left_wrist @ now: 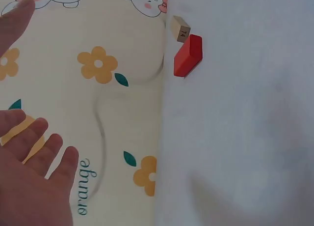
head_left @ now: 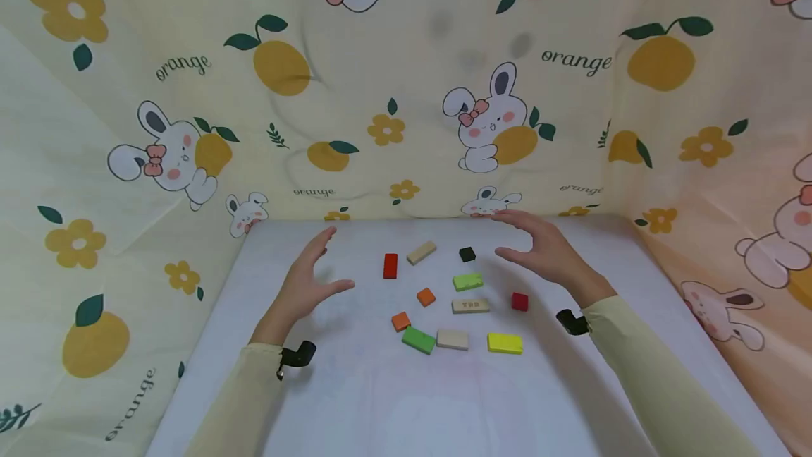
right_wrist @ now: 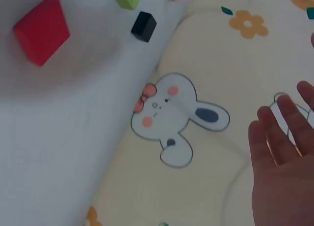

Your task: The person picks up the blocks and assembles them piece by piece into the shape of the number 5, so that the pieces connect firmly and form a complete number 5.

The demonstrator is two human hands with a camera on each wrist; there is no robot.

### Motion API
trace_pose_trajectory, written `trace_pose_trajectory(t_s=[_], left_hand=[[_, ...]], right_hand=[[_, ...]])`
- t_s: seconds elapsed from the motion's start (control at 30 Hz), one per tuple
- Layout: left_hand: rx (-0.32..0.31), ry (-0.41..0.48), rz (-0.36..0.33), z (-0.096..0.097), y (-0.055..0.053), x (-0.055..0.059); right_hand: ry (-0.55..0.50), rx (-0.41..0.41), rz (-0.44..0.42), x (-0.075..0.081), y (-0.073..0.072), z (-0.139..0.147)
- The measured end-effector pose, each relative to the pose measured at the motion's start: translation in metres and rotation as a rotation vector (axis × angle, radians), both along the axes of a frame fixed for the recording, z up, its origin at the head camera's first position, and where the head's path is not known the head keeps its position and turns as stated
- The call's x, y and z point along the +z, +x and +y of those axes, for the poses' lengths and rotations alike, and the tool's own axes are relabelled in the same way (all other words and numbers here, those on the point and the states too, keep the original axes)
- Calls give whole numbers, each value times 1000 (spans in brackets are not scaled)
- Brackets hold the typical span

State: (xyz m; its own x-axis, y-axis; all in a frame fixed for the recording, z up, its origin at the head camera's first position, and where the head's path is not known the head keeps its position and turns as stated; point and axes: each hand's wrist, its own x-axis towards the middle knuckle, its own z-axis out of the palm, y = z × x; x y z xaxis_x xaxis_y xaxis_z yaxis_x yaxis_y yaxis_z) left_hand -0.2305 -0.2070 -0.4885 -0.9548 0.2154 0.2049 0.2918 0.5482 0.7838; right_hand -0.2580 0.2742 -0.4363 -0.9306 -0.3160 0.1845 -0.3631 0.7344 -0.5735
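Observation:
My left hand (head_left: 303, 289) hovers over the left side of the table, fingers straight and thumb spread, holding nothing. Nearest to it lies a red block (head_left: 390, 266), also visible in the left wrist view beside a wooden block (left_wrist: 180, 28). Over the right side, my right hand (head_left: 544, 249) is raised with fingers extended and thumb apart, likewise holding nothing. A black block (head_left: 467, 254) and a dark red block (head_left: 520, 302) are the closest to it. Between the hands lie a lime block (head_left: 467, 281), a lettered wooden block (head_left: 471, 306) and an orange block (head_left: 426, 297).
Nearer the front are a second orange block (head_left: 401, 321), a green block (head_left: 419, 340), a pale block (head_left: 452, 339) and a yellow block (head_left: 505, 343). They lie flat on the white table (head_left: 406, 407). A printed cloth (head_left: 406, 76) hangs behind and at both sides.

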Motion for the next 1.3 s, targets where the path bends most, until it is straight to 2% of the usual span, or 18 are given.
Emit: trace_pose_trajectory(t_s=[0.2, 0.4, 0.63, 0.83, 1.13, 1.3], left_hand=[[-42, 56, -39, 9, -8, -5], [-73, 46, -88, 17, -15, -17], [-59, 32, -107, 25, -24, -15], [-74, 3, -160, 35, -31, -16], [-81, 11, -176, 38, -37, -25], [-88, 18, -181, 41, -40, -31]], right_hand=[[-51, 51, -64, -8, -17, -11], [-99, 80, -111, -21, -29, -18], [-126, 91, -145, -28, -41, -29], [-137, 84, -184, -35, -50, -37], [-147, 146, -156, -46, -65, -48], [-158, 141, -184, -50, -69, -50]])
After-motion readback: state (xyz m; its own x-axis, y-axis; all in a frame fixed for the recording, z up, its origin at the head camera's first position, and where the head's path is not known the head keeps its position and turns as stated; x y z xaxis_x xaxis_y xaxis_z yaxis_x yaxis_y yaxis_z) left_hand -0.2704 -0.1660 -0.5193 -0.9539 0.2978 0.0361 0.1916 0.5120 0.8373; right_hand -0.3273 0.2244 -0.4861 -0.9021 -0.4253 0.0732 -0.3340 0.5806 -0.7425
